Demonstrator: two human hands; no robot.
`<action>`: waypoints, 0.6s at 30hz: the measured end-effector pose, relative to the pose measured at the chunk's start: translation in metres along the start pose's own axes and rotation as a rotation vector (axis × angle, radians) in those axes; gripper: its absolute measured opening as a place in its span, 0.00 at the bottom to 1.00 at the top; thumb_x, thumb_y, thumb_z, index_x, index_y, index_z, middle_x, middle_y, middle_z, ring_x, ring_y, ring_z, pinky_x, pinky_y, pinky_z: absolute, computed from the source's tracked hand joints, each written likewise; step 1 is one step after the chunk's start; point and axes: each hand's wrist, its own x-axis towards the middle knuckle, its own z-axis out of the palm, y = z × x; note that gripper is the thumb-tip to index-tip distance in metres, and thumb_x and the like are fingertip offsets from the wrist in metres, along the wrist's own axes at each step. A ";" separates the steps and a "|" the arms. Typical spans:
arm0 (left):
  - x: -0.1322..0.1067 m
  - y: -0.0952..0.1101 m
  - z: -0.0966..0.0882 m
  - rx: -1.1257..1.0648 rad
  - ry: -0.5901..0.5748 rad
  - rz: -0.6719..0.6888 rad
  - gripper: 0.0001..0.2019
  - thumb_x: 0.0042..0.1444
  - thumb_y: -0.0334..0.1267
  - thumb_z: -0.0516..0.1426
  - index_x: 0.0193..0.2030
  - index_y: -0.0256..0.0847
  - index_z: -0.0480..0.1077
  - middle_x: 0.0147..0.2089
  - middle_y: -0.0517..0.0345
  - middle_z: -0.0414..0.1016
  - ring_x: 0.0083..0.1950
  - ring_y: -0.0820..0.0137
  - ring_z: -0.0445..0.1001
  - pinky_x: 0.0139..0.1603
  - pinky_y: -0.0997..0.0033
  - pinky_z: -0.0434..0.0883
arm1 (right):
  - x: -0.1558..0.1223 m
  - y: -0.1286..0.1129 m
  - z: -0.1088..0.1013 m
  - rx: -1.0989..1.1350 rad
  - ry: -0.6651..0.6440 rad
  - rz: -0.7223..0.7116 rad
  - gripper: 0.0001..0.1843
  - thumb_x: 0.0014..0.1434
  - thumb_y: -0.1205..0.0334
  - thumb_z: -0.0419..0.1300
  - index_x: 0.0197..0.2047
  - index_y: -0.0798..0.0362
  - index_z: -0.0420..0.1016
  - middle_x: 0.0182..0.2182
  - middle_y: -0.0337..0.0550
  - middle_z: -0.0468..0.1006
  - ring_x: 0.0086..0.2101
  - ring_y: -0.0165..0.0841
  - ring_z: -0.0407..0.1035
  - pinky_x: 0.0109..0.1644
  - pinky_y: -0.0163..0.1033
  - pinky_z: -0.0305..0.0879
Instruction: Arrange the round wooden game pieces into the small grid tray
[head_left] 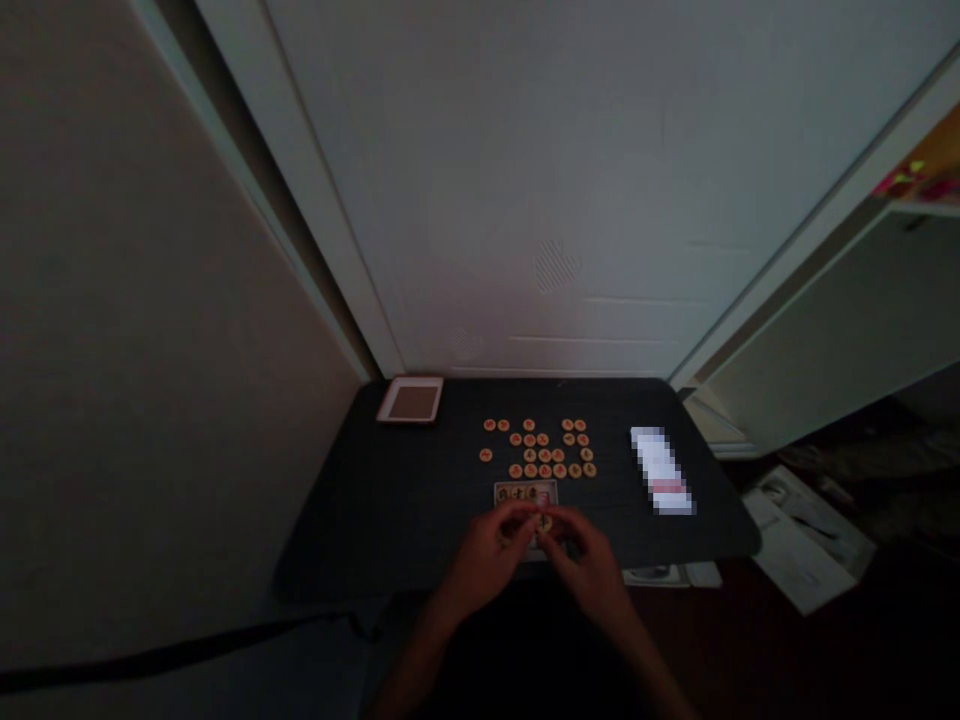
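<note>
My left hand (489, 548) and my right hand (586, 556) meet at the near edge of the table. Between their closed fingertips is a round, pale wooden Chinese chess piece (545, 523) with a dark character on it. Under my hands lies a small rectangular box (557, 492) with a light rim. A row of pieces (517, 494) shows in its far part, beside a small red and white patch. My hands cover much of the box's near half. Beyond it, several loose Chinese chess pieces (544, 455) lie flat in uneven rows, spread over the table.
The dark table (405, 500) stands against a white door-like panel (525, 200). A shallow white-rimmed tray or lid (411, 400) sits at its far left. On the right lies a bright, pixelated phone-like object (661, 470). White boxes (810, 540) are on the floor at right.
</note>
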 end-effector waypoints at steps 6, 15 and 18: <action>-0.005 0.003 -0.003 0.008 0.008 -0.013 0.14 0.63 0.43 0.58 0.52 0.44 0.76 0.49 0.53 0.82 0.48 0.64 0.79 0.52 0.64 0.74 | 0.001 0.004 0.003 0.027 -0.015 0.012 0.18 0.63 0.51 0.62 0.53 0.49 0.78 0.39 0.44 0.83 0.37 0.38 0.76 0.47 0.42 0.71; 0.003 0.004 0.000 0.015 0.002 -0.062 0.14 0.63 0.45 0.57 0.51 0.44 0.76 0.45 0.53 0.83 0.45 0.63 0.80 0.48 0.65 0.75 | 0.008 0.008 0.002 0.058 0.007 0.029 0.19 0.62 0.48 0.63 0.51 0.49 0.80 0.36 0.44 0.83 0.36 0.38 0.76 0.43 0.41 0.72; 0.008 0.002 0.001 0.008 -0.006 -0.084 0.14 0.63 0.45 0.57 0.50 0.43 0.76 0.45 0.53 0.82 0.45 0.63 0.80 0.48 0.66 0.75 | 0.011 0.012 0.001 0.066 0.012 0.046 0.19 0.61 0.46 0.64 0.49 0.49 0.81 0.37 0.45 0.83 0.37 0.39 0.77 0.44 0.41 0.72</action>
